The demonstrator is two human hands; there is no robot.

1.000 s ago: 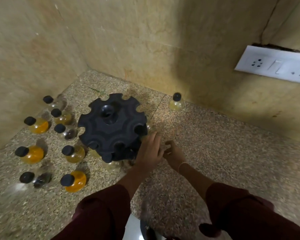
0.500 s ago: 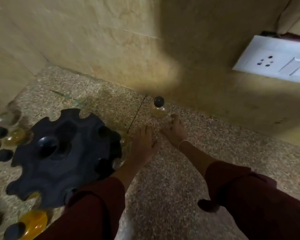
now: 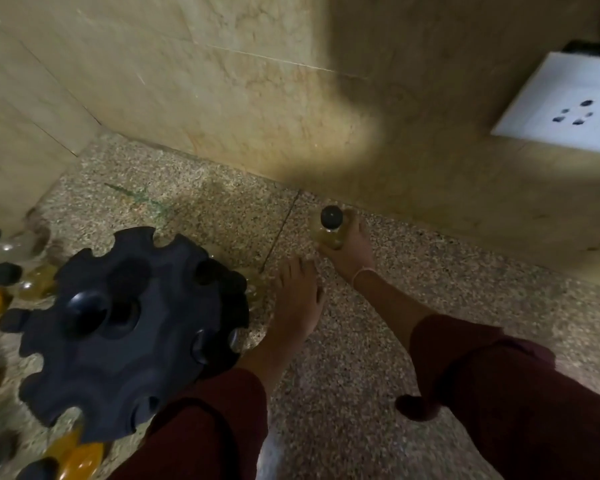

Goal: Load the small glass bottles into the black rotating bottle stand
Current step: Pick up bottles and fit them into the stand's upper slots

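Note:
The black rotating bottle stand [image 3: 118,334] sits on the speckled counter at lower left, with notched slots around its rim and some bottle caps showing in them. A small glass bottle [image 3: 329,230] with a black cap and pale yellow liquid stands near the back wall. My right hand [image 3: 349,247] is wrapped around that bottle from the right. My left hand [image 3: 297,299] lies flat on the counter just right of the stand, fingers apart, holding nothing. Several more capped bottles [image 3: 0,292] with amber or clear contents stand left of the stand.
Beige stone walls meet in a corner at the back left. A white socket plate [image 3: 565,105] is on the wall at upper right. Two orange-filled bottles [image 3: 73,455] lie partly under the stand's front edge. Speckled counter [image 3: 430,258] stretches to the right.
My right hand reached forward to the lone bottle by the wall and closed around it. My left hand left the stand's side and rests flat. The view shifted right and closer.

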